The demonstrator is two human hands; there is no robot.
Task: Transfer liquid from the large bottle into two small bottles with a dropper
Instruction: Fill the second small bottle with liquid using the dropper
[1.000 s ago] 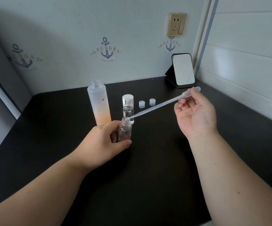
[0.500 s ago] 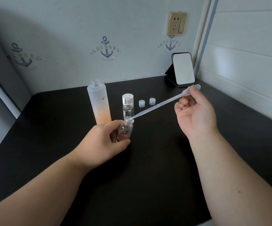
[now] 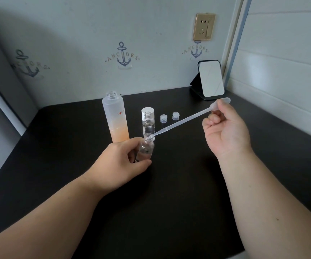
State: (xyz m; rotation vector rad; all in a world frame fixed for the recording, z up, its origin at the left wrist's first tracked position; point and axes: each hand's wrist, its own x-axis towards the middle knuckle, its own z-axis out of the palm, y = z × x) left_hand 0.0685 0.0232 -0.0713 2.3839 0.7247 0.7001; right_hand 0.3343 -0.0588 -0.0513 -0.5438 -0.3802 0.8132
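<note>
— So, what is held by the left hand (image 3: 119, 161)?
— A small clear bottle (image 3: 145, 150), uncapped and tilted, is gripped by curled fingers and thumb above the black table (image 3: 169, 212).
— And by the right hand (image 3: 225, 131)?
— The bulb of a plastic dropper (image 3: 184, 119) is pinched; its tip is set at the small bottle's mouth.
— Where is the large bottle (image 3: 115, 118) placed?
— Upright, just beyond the left hand, with orange liquid seen in its lower part. A second small bottle (image 3: 148, 124) is stood right of it, before a white cap (image 3: 148, 110); two small clear caps (image 3: 169, 117) are laid farther right, and a mirror (image 3: 210, 79) is propped at the far right.
</note>
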